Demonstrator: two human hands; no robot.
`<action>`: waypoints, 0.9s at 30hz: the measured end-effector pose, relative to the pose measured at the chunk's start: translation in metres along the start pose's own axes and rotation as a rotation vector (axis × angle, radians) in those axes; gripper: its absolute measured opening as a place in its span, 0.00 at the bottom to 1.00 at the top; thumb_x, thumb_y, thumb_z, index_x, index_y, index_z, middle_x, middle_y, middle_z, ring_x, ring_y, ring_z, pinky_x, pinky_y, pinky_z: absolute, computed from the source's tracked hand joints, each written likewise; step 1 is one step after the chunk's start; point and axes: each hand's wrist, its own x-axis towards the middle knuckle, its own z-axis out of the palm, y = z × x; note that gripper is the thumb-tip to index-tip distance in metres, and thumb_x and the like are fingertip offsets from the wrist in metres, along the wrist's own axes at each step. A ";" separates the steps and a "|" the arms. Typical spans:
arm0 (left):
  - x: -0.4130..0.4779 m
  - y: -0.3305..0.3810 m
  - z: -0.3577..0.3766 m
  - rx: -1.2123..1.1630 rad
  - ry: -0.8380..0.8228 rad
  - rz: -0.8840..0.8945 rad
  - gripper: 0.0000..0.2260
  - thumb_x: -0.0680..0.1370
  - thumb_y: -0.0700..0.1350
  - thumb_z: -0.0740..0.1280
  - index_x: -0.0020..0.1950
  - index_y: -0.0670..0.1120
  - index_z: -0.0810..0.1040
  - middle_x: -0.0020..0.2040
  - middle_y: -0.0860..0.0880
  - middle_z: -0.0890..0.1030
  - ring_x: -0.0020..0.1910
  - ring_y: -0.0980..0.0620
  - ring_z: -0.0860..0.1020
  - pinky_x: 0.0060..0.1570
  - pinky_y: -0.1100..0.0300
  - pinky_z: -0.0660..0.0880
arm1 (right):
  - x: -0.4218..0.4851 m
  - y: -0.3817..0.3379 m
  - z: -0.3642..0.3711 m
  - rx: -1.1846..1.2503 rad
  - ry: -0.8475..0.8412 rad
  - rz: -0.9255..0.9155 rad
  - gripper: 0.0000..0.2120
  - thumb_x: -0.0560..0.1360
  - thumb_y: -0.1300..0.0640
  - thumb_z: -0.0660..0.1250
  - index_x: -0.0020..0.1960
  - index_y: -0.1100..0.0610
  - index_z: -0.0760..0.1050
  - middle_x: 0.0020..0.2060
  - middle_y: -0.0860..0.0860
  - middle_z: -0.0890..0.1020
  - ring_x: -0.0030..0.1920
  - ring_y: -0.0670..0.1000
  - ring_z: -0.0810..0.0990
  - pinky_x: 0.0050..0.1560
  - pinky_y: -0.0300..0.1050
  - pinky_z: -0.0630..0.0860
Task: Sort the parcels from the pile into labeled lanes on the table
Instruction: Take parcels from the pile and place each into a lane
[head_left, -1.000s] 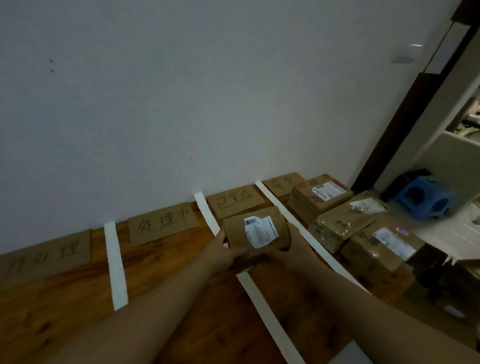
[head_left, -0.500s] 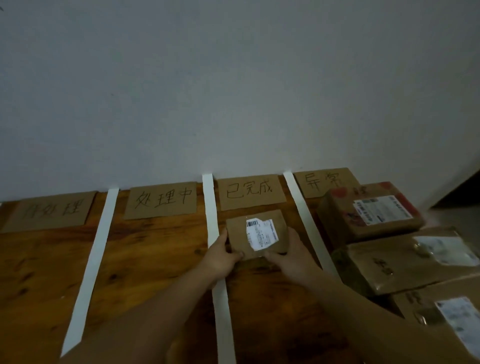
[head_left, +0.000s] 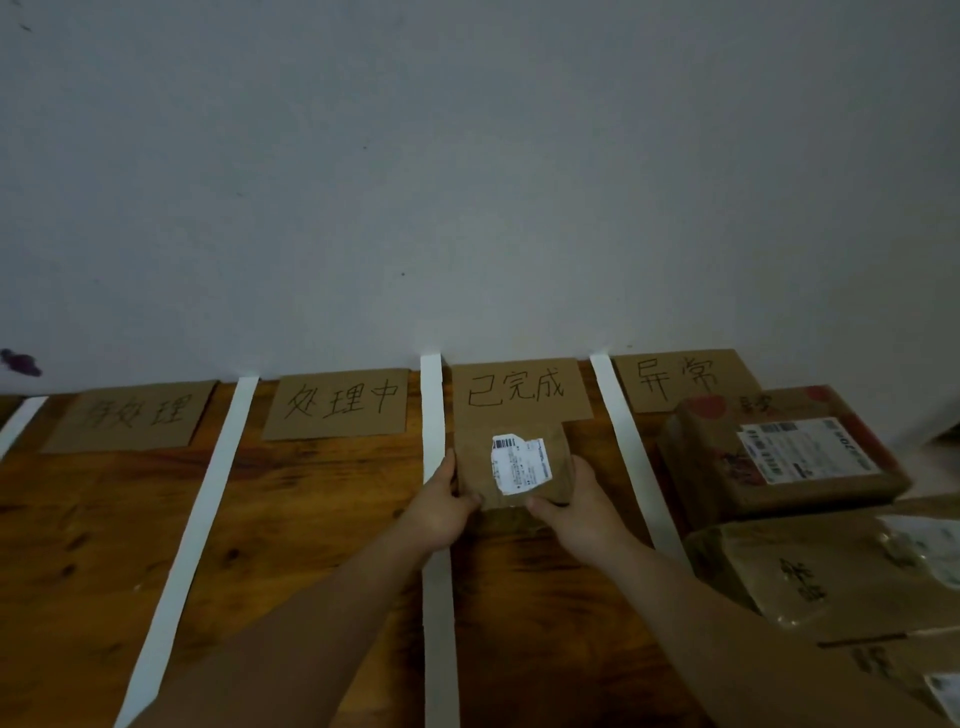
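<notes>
A small brown parcel (head_left: 514, 465) with a torn white shipping label lies in the third lane, its far edge against that lane's cardboard sign (head_left: 519, 389). My left hand (head_left: 441, 506) grips its left near corner and my right hand (head_left: 576, 512) grips its right near corner. White tape strips (head_left: 435, 519) mark the lanes on the wooden table (head_left: 291, 519). Three larger parcels (head_left: 779, 457) sit piled in the rightmost lane.
Four handwritten cardboard signs line the wall edge: the far left sign (head_left: 130, 415), the second sign (head_left: 337, 402), the third, and the right sign (head_left: 680, 376). A grey wall (head_left: 467, 182) rises directly behind the table. The pile reaches to the right frame edge.
The small parcel moved forward and down, from held up in the air to resting in the third lane below its sign. The view swung left, off the doorway and the blue stool.
</notes>
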 end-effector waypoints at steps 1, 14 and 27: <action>-0.002 0.003 -0.002 0.016 -0.015 0.002 0.30 0.79 0.39 0.62 0.77 0.53 0.53 0.73 0.49 0.66 0.71 0.49 0.66 0.65 0.58 0.67 | -0.001 -0.004 0.000 -0.031 -0.005 0.011 0.37 0.72 0.55 0.73 0.74 0.51 0.57 0.69 0.50 0.69 0.70 0.53 0.67 0.63 0.46 0.68; -0.155 -0.035 -0.247 0.202 0.357 -0.007 0.31 0.77 0.51 0.66 0.77 0.49 0.56 0.74 0.46 0.64 0.70 0.48 0.66 0.60 0.64 0.64 | -0.079 -0.223 0.141 -0.456 -0.102 -0.464 0.30 0.77 0.44 0.64 0.75 0.54 0.61 0.72 0.55 0.65 0.71 0.55 0.65 0.69 0.46 0.62; -0.420 -0.224 -0.536 -0.056 0.742 -0.196 0.32 0.78 0.50 0.66 0.77 0.52 0.53 0.74 0.47 0.63 0.68 0.45 0.69 0.60 0.55 0.72 | -0.243 -0.387 0.481 -0.399 -0.439 -0.689 0.32 0.75 0.41 0.65 0.74 0.51 0.63 0.70 0.52 0.71 0.65 0.53 0.72 0.63 0.46 0.71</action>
